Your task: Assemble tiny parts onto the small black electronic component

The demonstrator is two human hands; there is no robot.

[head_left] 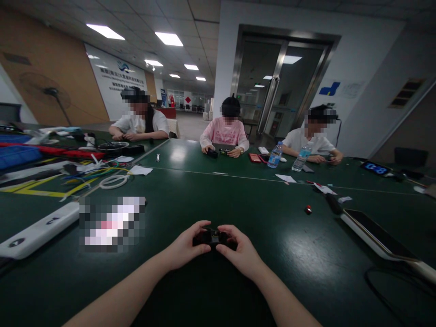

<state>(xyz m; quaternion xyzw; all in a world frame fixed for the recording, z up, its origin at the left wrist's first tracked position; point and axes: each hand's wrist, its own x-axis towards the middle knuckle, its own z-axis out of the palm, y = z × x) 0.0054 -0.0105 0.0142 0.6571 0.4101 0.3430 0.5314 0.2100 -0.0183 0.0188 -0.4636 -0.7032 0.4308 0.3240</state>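
Small dark object (pixel 214 238) sits between left hand (pixel 182 249) and right hand (pixel 247 255), long axis apparently crosswise. Both hands' fingers (pixel 231 230) grip its ends; neither hand nearer. Contact with desk (pixel 259 206): cannot tell.

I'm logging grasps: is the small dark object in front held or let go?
Held: the left hand and right hand grip opposite ends of the dark object. Whether it touches the table, I cannot tell.

Two plastic water bottles (pixel 274 155) stand on the green table (pixel 238 197); what looks like a digital clock (pixel 375 168) glows at right, a white cable coil (pixel 114 186) lies left.
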